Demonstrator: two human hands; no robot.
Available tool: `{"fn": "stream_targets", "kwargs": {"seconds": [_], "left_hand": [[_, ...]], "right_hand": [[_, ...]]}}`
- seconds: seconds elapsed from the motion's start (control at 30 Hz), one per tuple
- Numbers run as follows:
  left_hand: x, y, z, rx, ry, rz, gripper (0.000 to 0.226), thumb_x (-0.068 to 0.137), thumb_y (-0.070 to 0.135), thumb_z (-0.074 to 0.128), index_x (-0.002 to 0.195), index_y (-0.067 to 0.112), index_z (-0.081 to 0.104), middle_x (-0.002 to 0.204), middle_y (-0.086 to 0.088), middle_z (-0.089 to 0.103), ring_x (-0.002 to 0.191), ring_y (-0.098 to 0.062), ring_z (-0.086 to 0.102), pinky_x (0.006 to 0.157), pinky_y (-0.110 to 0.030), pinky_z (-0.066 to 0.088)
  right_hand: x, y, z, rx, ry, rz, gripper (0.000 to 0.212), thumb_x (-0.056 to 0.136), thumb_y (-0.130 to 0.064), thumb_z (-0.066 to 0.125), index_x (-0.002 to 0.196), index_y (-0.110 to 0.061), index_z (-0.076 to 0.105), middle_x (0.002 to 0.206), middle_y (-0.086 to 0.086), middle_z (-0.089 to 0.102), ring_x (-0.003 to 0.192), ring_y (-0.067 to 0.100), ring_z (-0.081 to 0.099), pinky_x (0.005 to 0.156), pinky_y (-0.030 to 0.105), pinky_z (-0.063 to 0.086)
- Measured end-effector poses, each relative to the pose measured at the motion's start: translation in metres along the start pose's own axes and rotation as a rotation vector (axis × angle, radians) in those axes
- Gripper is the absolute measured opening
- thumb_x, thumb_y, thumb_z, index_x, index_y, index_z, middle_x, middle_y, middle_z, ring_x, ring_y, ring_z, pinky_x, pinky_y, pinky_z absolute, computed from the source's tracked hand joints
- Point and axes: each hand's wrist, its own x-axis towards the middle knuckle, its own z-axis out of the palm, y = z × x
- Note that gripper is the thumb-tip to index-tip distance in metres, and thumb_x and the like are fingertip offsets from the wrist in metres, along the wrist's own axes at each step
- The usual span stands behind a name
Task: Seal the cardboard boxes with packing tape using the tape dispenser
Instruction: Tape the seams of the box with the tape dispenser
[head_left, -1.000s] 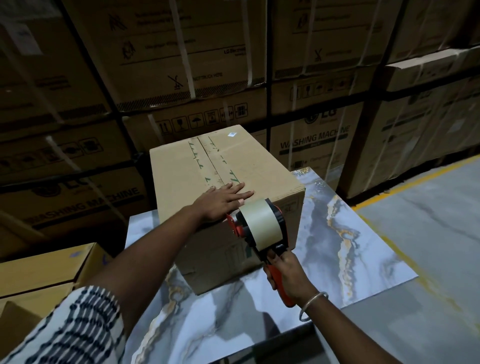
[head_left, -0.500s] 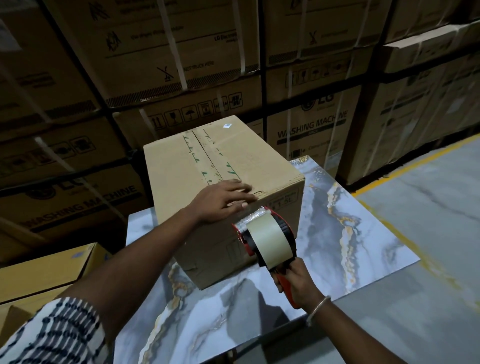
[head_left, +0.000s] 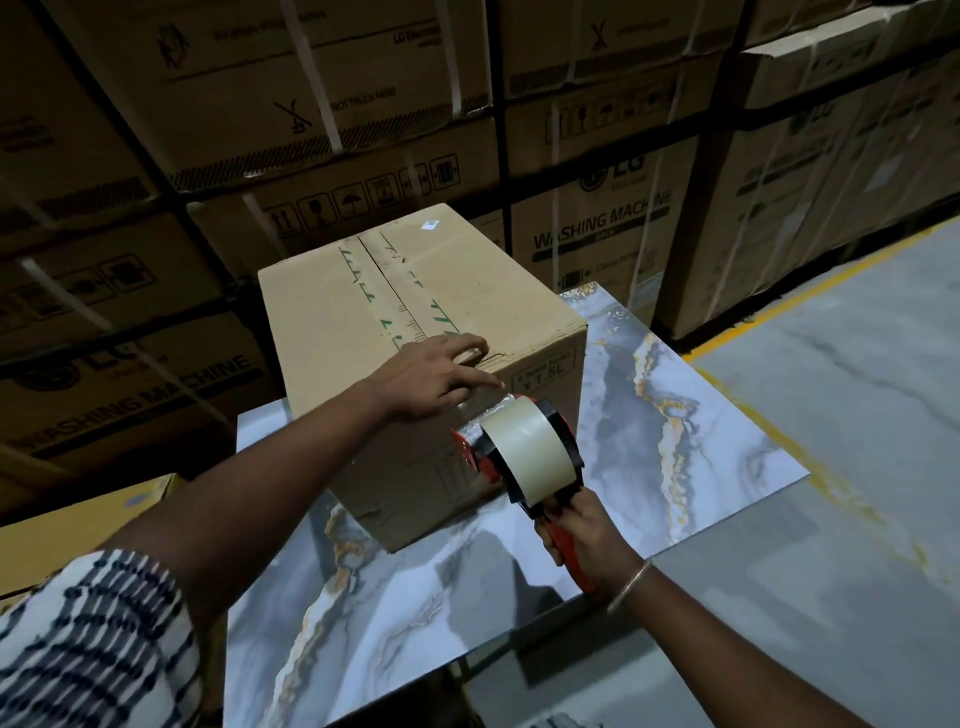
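Here left hand (head_left: 434, 379) flat on box (head_left: 332, 322); right hand (head_left: 587, 535) grips dispenser (head_left: 524, 452).

A single head-worn camera is looking forward and down, close over the grey marble-patterned desk (head_left: 701, 441), facing stacked brown cardboard cartons (head_left: 597, 228).

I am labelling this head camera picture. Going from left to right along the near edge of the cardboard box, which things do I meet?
Patterned sleeve → left hand resting on the cardboard box → tape dispenser → right hand gripping its orange handle → bangle → bare marble-patterned tabletop → grey floor.
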Motion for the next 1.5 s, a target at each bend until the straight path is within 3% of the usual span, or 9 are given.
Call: {"fn": "stream_targets", "kwargs": {"seconds": [0.1, 0.3, 0.53, 0.7, 0.9, 1.07, 1.5], "left_hand": [[0.004, 0.004, 0.003, 0.040, -0.047, -0.043, 0.052, 0.090, 0.046, 0.027, 0.132, 0.047, 0.057, 0.146, -0.007, 0.040, 0.125, -0.032, 0.046, 0.090, -0.050, 0.051], [0.002, 0.015, -0.004, 0.003, -0.097, -0.134, 0.063, 0.085, 0.055, 0.016, 0.135, 0.047, 0.053, 0.162, 0.003, 0.021, 0.143, -0.027, 0.025, 0.100, -0.052, 0.037], [0.009, 0.026, -0.004, -0.200, -0.174, -0.185, 0.042, 0.095, 0.056, 0.037, 0.119, 0.036, 0.065, 0.165, 0.009, 0.011, 0.153, -0.030, 0.002, 0.108, -0.074, 0.015], [0.008, 0.029, -0.006, -0.173, -0.155, -0.175, 0.025, 0.101, 0.041, 0.050, 0.115, 0.030, 0.066, 0.166, 0.005, 0.011, 0.154, -0.028, 0.003, 0.106, -0.075, 0.019], [0.006, 0.031, -0.009, -0.141, -0.131, -0.155, 0.054, 0.089, 0.059, 0.032, 0.112, 0.026, 0.067, 0.165, 0.002, 0.016, 0.154, -0.024, 0.008, 0.105, -0.071, 0.025], [0.006, 0.032, -0.009, -0.170, -0.098, -0.125, 0.021, 0.097, 0.034, 0.058, 0.112, 0.023, 0.069, 0.164, 0.000, 0.019, 0.154, -0.025, 0.009, 0.106, -0.073, 0.023], [0.009, 0.025, -0.003, -0.198, -0.116, -0.134, 0.026, 0.094, 0.030, 0.065, 0.118, 0.024, 0.070, 0.164, 0.004, 0.017, 0.154, -0.020, 0.006, 0.108, -0.073, 0.018]], "right_hand": [[-0.003, 0.001, -0.003, -0.013, -0.009, 0.003, 0.038, 0.078, -0.057, 0.077, 0.081, -0.019, 0.072, 0.070, 0.020, 0.041, 0.053, 0.023, 0.035, 0.042, 0.027, 0.031], [-0.014, 0.003, -0.009, -0.081, -0.001, 0.047, 0.049, 0.080, -0.048, 0.066, 0.082, 0.000, 0.057, 0.058, 0.011, 0.045, 0.045, 0.017, 0.041, 0.042, 0.025, 0.036], [-0.011, 0.002, -0.010, -0.051, -0.010, 0.061, 0.071, 0.074, -0.066, 0.078, 0.084, 0.000, 0.053, 0.054, 0.004, 0.041, 0.045, 0.018, 0.035, 0.042, 0.026, 0.032], [-0.007, 0.005, -0.007, -0.039, 0.003, 0.069, 0.072, 0.073, -0.066, 0.079, 0.086, -0.001, 0.052, 0.054, 0.004, 0.038, 0.046, 0.020, 0.032, 0.042, 0.028, 0.030], [-0.002, 0.005, -0.005, -0.039, 0.017, 0.076, 0.071, 0.072, -0.066, 0.079, 0.081, -0.002, 0.051, 0.056, 0.008, 0.035, 0.046, 0.020, 0.031, 0.042, 0.028, 0.027], [0.002, 0.003, -0.004, -0.045, 0.008, 0.095, 0.067, 0.077, -0.063, 0.077, 0.080, -0.002, 0.050, 0.056, 0.006, 0.034, 0.046, 0.020, 0.029, 0.042, 0.029, 0.026], [0.011, 0.005, -0.001, -0.020, 0.020, 0.132, 0.039, 0.093, -0.038, 0.065, 0.077, -0.006, 0.049, 0.057, 0.004, 0.035, 0.047, 0.019, 0.028, 0.042, 0.027, 0.027]]}}
